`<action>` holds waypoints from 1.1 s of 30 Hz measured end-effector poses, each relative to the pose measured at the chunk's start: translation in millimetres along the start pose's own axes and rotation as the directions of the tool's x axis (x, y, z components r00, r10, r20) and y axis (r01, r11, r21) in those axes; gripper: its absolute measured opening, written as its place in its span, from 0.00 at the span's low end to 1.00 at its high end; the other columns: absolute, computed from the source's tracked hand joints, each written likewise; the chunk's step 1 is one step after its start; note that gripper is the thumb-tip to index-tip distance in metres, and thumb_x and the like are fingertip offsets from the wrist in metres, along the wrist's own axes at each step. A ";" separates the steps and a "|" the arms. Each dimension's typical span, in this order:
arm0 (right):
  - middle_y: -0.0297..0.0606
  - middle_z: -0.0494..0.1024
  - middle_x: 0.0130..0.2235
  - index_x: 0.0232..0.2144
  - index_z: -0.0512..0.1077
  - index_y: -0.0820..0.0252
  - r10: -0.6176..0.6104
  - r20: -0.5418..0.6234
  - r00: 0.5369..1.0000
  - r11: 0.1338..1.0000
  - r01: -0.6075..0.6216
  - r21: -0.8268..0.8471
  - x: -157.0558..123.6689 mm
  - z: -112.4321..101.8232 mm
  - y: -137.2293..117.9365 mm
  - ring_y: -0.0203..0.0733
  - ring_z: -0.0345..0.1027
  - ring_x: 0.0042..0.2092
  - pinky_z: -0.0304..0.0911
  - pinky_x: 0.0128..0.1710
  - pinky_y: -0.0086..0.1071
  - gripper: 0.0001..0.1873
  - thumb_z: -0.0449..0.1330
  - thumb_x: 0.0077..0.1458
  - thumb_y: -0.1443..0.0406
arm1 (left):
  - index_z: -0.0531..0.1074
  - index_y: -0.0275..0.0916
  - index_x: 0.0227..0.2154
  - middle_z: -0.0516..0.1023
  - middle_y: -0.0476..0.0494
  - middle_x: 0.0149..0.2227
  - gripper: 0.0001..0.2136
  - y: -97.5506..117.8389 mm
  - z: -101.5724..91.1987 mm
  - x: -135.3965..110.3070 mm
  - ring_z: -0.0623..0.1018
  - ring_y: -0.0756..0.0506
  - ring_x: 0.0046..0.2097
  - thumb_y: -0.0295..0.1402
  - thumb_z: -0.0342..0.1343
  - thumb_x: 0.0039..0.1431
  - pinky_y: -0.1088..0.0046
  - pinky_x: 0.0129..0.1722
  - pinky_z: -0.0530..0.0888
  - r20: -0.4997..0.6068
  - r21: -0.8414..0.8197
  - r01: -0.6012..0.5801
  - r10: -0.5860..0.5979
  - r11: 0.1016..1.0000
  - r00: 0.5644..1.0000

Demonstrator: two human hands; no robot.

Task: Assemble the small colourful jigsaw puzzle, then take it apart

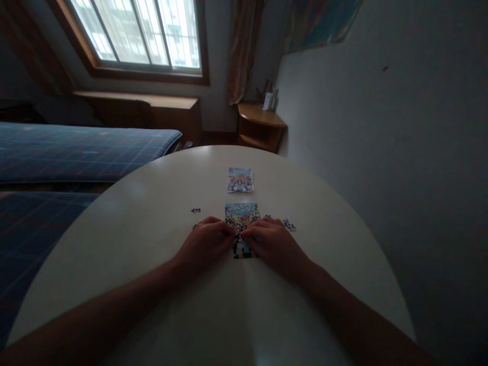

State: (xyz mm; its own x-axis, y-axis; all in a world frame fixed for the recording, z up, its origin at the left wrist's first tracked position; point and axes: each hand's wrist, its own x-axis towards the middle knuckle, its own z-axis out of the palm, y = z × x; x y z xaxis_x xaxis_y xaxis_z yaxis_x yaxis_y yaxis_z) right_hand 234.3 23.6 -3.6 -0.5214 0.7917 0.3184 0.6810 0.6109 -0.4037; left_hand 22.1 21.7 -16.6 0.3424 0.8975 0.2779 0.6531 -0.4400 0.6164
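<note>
A small colourful jigsaw puzzle (241,216) lies partly assembled on the round white table (160,203). My left hand (206,244) rests on the table at the puzzle's left edge, fingers curled and pinched toward its middle. My right hand (272,243) mirrors it at the right edge, fingertips meeting the left hand's over the puzzle's lower part. Whatever the fingertips pinch is too small to make out. A printed picture card (240,179) lies just beyond the puzzle.
Loose puzzle pieces lie to the right (288,224) and one to the left (195,210). A bed with a blue checked cover (76,147) stands at the left, a wooden corner shelf (261,124) beyond the table, a wall to the right.
</note>
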 end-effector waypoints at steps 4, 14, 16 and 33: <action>0.37 0.81 0.41 0.38 0.79 0.54 0.002 0.040 0.999 1.000 -0.001 -0.013 -2.2 -7.0 -0.2 0.45 0.72 0.45 0.61 0.47 0.40 0.06 0.65 0.56 0.66 | 0.79 0.42 0.34 0.80 0.47 0.34 0.05 1.0 0.1 1.0 0.78 0.45 0.41 0.27 0.60 0.58 0.68 0.43 0.75 0.006 0.017 -0.003 0.003 1.000 1.000; 0.39 0.79 0.45 0.43 0.78 0.54 -0.012 0.120 0.993 1.000 0.012 0.006 -5.3 -13.2 -0.3 0.46 0.70 0.48 0.62 0.51 0.42 0.14 0.68 0.52 0.62 | 0.78 0.42 0.33 0.81 0.48 0.33 0.05 2.9 -0.6 1.1 0.78 0.45 0.40 0.25 0.61 0.56 0.68 0.42 0.75 0.022 0.077 -0.071 0.069 0.995 0.997; 0.39 0.79 0.45 0.43 0.78 0.54 -0.012 0.118 0.993 1.000 0.011 0.011 -5.3 -12.7 0.0 0.46 0.70 0.48 0.62 0.52 0.42 0.14 0.68 0.52 0.62 | 0.78 0.42 0.33 0.81 0.48 0.33 0.04 3.2 -0.8 1.1 0.78 0.44 0.40 0.26 0.61 0.56 0.67 0.42 0.75 0.022 0.087 -0.074 0.072 0.993 0.997; 0.40 0.78 0.46 0.44 0.78 0.55 -0.010 0.126 0.992 1.000 0.006 0.030 -6.1 -13.8 -1.3 0.45 0.69 0.48 0.62 0.52 0.42 0.14 0.67 0.54 0.63 | 0.75 0.41 0.35 0.80 0.46 0.37 0.03 -0.3 -11.3 -2.8 0.75 0.43 0.43 0.27 0.57 0.59 0.64 0.47 0.73 0.047 0.119 -0.169 0.165 0.978 0.985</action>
State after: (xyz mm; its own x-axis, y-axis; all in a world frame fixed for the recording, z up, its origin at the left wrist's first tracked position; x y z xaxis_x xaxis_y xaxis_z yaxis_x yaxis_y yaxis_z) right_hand 243.7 18.0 6.9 -0.5886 0.7802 0.2117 0.6623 0.6156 -0.4272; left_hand 13.3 19.6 -9.3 0.4766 0.8103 0.3409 0.6615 -0.5860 0.4681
